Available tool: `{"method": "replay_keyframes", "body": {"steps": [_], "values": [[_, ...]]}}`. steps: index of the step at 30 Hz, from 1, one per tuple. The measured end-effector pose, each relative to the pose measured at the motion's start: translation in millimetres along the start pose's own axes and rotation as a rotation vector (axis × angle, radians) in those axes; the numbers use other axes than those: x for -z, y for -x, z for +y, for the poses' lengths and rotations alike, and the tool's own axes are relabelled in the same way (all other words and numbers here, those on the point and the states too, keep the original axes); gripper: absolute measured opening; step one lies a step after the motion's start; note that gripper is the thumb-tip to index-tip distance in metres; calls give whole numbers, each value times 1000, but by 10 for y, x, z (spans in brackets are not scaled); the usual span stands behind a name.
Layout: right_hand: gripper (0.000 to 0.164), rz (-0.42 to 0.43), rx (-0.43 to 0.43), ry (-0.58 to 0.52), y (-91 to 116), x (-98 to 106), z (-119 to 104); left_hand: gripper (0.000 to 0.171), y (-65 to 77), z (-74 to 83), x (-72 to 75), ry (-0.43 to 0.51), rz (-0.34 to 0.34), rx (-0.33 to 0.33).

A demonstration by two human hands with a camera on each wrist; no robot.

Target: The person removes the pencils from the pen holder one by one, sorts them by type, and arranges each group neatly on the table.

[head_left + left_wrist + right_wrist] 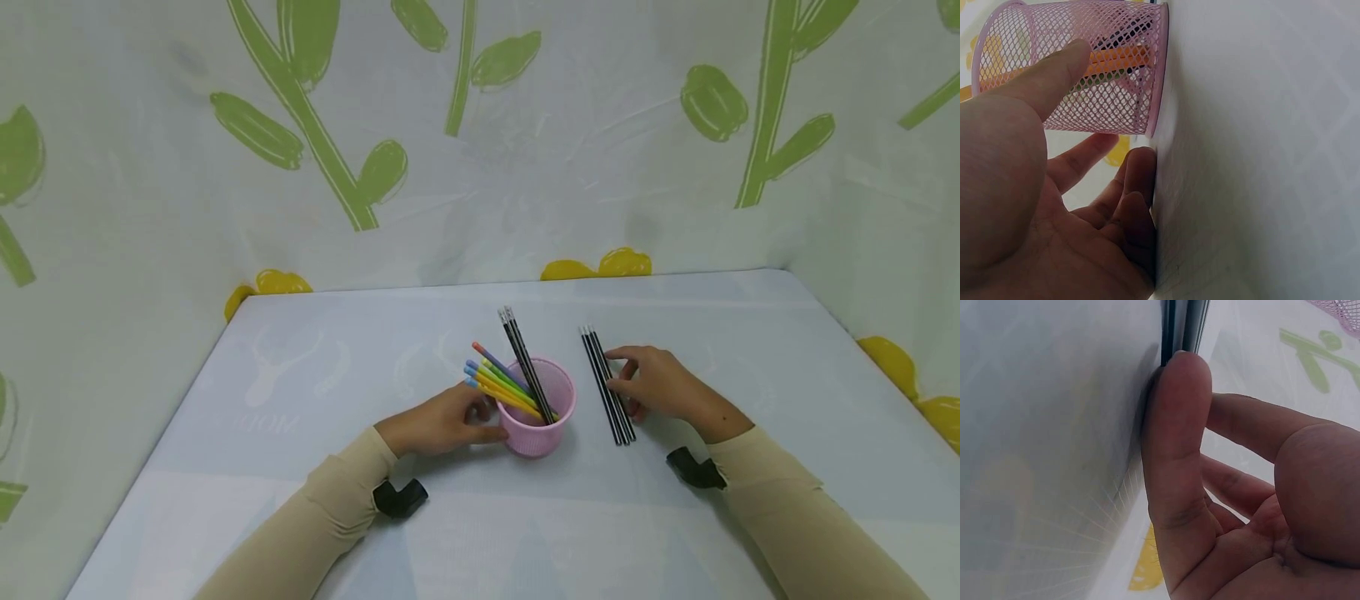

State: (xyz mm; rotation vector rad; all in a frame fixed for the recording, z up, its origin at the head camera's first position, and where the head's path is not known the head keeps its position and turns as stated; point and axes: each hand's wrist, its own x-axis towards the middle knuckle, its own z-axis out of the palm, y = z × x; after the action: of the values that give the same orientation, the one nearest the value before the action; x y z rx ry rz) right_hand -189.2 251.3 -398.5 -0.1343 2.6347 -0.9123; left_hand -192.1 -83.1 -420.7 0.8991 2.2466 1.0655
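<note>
A pink mesh pen cup (534, 440) stands upright on the table. In it lean black pencils (528, 367) with silvery ends and several coloured pens (502, 387) tilted to the left. My left hand (446, 421) holds the cup at its left side; the left wrist view shows the thumb (1063, 72) across the mesh and an index fingertip at the cup's edge. Right of the cup, several black pencils (606, 383) lie side by side on the table. My right hand (660, 385) touches their right side, its fingers bent loosely; in the right wrist view a fingertip hides part of them.
The white table (450, 533) has faint printed patterns. Behind it hangs pale cloth (585, 183) with green leaf and yellow flower prints. Black wrist mounts (401, 500) sit on both beige sleeves (330, 504).
</note>
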Motion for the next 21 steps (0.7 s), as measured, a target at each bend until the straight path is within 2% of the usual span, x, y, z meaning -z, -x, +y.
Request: {"method": "replay_keyframes", "body": {"steps": [6,12,16,21], "values": [[54,22,1,21,9,-11,-2,39,-1,-2,-16,5,2,7],[47,106,30,36,61,-3,-96,39,11,5,-7,14,-3,1],[41,160,102,18,108,-1,-200,39,3,3,-11,10,0,-19],[34,188,231,-30,135,-11,-409,38,5,-1,-3,3,5,-27]]}}
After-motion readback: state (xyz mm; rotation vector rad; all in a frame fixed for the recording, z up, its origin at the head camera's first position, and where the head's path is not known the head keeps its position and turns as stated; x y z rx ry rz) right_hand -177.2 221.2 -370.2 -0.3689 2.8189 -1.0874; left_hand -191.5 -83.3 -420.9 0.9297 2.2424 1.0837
